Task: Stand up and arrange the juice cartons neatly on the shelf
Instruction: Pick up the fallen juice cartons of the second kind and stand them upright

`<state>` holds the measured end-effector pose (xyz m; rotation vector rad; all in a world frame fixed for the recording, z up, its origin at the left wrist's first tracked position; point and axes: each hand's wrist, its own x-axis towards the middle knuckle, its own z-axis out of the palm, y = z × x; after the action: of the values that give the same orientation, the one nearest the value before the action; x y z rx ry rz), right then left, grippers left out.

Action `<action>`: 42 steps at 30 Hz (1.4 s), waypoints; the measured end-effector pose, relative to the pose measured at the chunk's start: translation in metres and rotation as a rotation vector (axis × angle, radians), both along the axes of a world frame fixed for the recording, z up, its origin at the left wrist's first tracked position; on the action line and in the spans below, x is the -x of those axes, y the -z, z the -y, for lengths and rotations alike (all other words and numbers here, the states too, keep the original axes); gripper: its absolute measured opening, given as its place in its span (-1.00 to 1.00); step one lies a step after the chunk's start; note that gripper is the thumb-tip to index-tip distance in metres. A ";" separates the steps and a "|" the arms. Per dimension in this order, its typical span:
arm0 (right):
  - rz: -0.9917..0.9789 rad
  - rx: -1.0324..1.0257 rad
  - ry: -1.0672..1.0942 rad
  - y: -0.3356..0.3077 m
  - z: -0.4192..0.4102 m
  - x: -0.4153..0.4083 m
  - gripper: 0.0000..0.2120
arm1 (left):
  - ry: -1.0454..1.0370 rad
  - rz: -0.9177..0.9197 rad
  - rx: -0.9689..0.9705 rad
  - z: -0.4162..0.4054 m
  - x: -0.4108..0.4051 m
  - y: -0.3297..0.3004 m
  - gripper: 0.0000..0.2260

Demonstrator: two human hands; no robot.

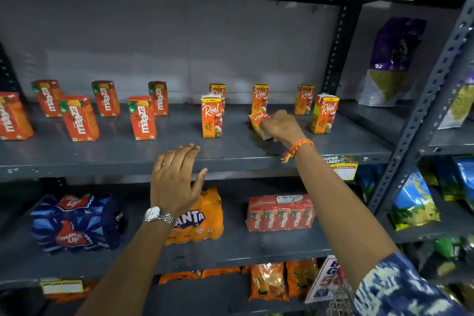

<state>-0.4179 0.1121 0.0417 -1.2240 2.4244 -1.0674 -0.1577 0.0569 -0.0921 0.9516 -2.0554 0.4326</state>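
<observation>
Left hand (177, 179), nearest, hovers spread and empty at the shelf (128, 161) front edge. Tilted Real carton (257, 122): mid-shelf, right of centre, clasped by the right hand (282, 127) (probably to set it upright). Other Real cartons (211, 116) and Maaza cartons (141, 117) stand loosely spaced, unopened; contents unseen.

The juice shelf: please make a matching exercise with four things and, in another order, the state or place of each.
Things:
1. Real carton in the right hand
2. left hand
3. Fanta pack
4. Maaza cartons

States:
A. upright, on the left part of the shelf
B. tilted, gripped
C. open, holds nothing
D. on the shelf below

Pairs: 1-B, 2-C, 3-D, 4-A
</observation>
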 end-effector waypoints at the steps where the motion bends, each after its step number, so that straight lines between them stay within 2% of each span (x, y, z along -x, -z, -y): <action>1: 0.084 0.051 -0.003 -0.002 0.000 0.003 -0.80 | -0.002 0.000 0.000 0.001 0.000 0.000 -0.54; 4: 0.403 0.192 -0.008 -0.007 -0.006 0.009 -0.88 | -0.008 -0.001 -0.011 0.000 0.001 0.001 -0.53; 7: 0.708 0.283 -0.081 -0.011 -0.012 0.012 -0.69 | -0.014 -0.006 -0.016 -0.001 0.001 0.001 -0.52; 11: 0.899 0.452 -0.241 -0.021 -0.031 0.007 -0.83 | -0.008 -0.004 -0.010 -0.001 0.002 0.001 -0.50; 14: 0.963 0.545 -0.374 -0.026 -0.052 -0.002 -0.75 | 0.000 -0.024 -0.007 -0.001 0.002 0.000 -0.49; 19: 0.899 0.651 -0.487 -0.015 -0.086 -0.016 -0.68 | 0.007 -0.043 0.023 0.000 0.003 0.002 -0.51; 27: 0.816 0.647 -0.414 -0.014 -0.089 -0.012 -0.73 | 0.000 -0.059 0.065 0.004 0.006 0.004 -0.52; 31: 0.626 0.549 -0.306 -0.016 -0.065 0.013 -0.75 | 0.005 -0.081 0.080 0.005 0.008 0.004 -0.54; 38: 0.458 0.319 -0.209 0.012 -0.008 0.040 -0.76 | 0.000 -0.067 0.076 0.004 0.007 0.003 -0.54; 42: 0.199 0.208 -0.112 0.019 0.006 0.048 -0.74 | -0.011 -0.065 0.058 0.002 0.006 0.002 -0.53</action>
<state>-0.4659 0.1060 0.0230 -1.2321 2.1139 -1.3643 -0.1638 0.0545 -0.0945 0.9306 -1.9700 0.4586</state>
